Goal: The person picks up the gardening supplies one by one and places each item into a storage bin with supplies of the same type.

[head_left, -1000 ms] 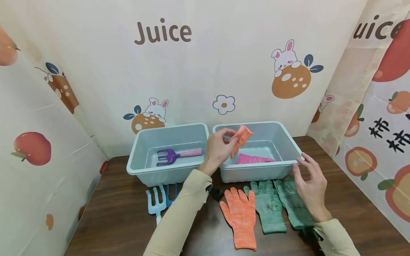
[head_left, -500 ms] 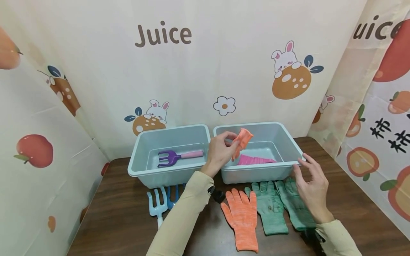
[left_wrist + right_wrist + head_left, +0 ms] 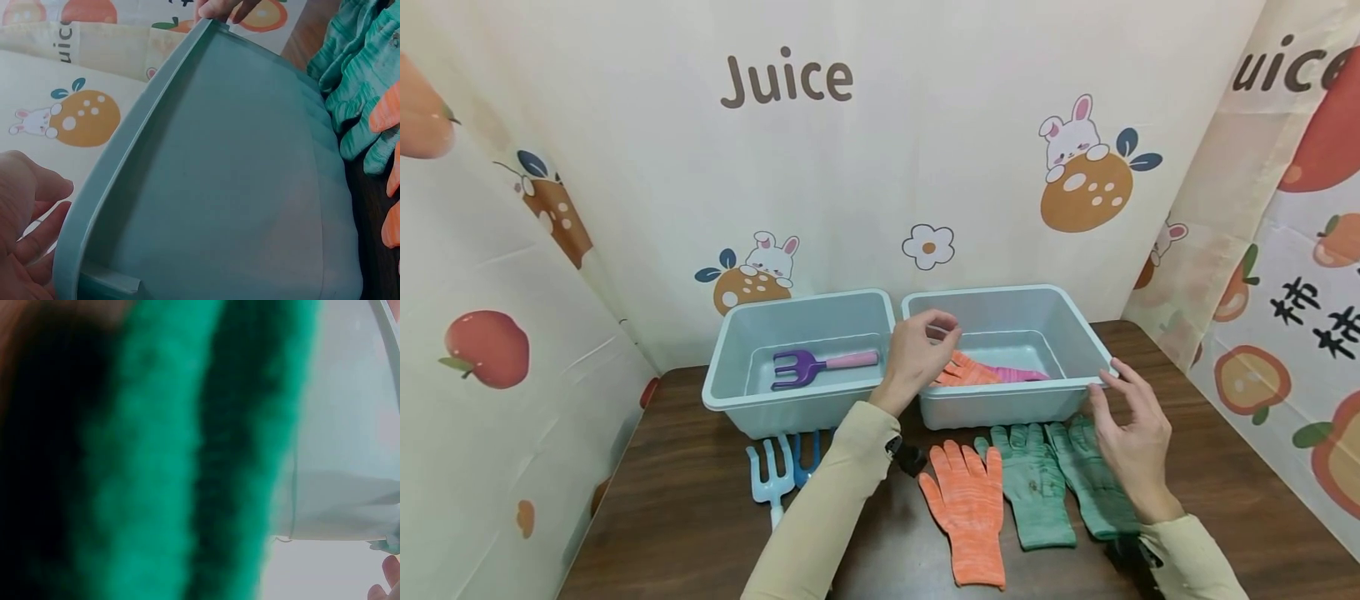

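In the head view my left hand point(image 3: 919, 354) hovers over the near left part of the right-hand plastic bin point(image 3: 1000, 407), thumb and fingers loosely bent around nothing. Beneath it an orange glove point(image 3: 966, 371) lies inside, overlapping a pink glove point(image 3: 1018, 375). My right hand point(image 3: 1133, 433) pinches the bin's front right corner between thumb and fingers; the left wrist view shows that same hand point(image 3: 228, 9) at the far end of the rim. Another orange glove point(image 3: 964, 517) lies on the table before the bin, beside two green gloves point(image 3: 1033, 492) point(image 3: 1093, 487).
A second pale blue bin point(image 3: 790, 412) stands at the left, holding a purple hand fork point(image 3: 801, 367) with a pink handle. Light blue point(image 3: 771, 479) and darker blue point(image 3: 806, 458) forks lie in front of it, partly behind the left sleeve. A printed curtain point(image 3: 850, 167) stands behind.
My left hand has let go of the orange glove, which has dropped from upright between the fingers to lying in the right-hand bin. My right hand stays at the corner.
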`<state>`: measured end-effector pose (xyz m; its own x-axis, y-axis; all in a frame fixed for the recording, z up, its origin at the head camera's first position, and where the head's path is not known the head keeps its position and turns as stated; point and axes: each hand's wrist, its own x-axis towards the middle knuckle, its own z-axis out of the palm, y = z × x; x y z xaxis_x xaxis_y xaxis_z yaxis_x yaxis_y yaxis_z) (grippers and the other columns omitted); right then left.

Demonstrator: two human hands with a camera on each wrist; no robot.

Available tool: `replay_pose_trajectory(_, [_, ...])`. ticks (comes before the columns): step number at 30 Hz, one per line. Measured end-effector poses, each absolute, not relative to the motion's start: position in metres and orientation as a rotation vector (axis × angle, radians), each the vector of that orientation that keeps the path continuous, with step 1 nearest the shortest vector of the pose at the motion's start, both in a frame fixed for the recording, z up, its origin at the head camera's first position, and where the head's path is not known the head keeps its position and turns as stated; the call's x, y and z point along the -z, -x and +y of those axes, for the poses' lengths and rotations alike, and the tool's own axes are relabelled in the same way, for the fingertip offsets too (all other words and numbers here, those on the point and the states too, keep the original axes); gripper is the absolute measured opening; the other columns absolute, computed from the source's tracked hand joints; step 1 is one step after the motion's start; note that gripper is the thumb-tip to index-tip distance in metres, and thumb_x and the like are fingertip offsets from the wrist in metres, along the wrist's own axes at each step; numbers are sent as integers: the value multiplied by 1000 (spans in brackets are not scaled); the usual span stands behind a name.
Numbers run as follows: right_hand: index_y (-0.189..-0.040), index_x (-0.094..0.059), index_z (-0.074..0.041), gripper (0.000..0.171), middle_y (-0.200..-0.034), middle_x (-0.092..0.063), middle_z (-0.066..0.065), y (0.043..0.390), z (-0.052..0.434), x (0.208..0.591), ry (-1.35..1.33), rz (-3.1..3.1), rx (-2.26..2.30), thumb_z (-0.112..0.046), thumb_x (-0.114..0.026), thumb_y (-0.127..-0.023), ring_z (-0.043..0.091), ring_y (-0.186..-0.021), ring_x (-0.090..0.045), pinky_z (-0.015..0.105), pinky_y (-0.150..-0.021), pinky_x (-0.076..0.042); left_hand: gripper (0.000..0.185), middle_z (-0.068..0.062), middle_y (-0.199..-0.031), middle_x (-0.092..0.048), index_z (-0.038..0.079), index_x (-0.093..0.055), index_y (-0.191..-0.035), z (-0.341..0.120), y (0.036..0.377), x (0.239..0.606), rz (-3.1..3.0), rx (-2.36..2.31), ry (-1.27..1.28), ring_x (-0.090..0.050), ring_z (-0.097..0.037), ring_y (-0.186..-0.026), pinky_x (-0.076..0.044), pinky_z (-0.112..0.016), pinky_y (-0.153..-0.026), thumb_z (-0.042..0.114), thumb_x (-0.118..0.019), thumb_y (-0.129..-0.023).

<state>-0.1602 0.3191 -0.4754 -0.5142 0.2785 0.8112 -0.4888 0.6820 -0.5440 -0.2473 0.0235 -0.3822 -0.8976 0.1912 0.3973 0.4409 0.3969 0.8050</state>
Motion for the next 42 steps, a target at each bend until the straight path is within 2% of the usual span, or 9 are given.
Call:
replay_pose_trajectory(16, [-114, -76, 12, 34, -131, -69, 33, 153, 309, 461, -149, -1857, -968, 21, -76, -81, -8, -129, -59, 8, -110, -39, 17, -4, -106, -80, 11, -80, -111, 20, 246, 382, -2397, 1477, 590, -76, -19, -89, -59, -24, -71, 21, -69, -103])
replay_pose_trajectory(26, [-116, -76, 9, 35, -135, -70, 27, 159, 316, 471, -143, -1877, -967, 18, -78, -82, -7, -132, -57, 9, -111, -38, 17, -7, -107, -80, 8, -79, -112, 13, 237, 383, -2368, 1499, 617, -76, -21, -89, -62, -27, -79, 19, -71, -102])
replay_pose_trajectory(42, [-117, -77, 6, 37, -136, -70, 26, 160, 319, 476, -153, -1876, -962, 16, -79, -82, -5, -133, -57, 10, -111, -38, 13, -8, -102, -80, 8, -79, -108, 7, 222, 388, -2305, 1480, 728, -77, -19, -85, -62, -23, -76, 14, -73, -100])
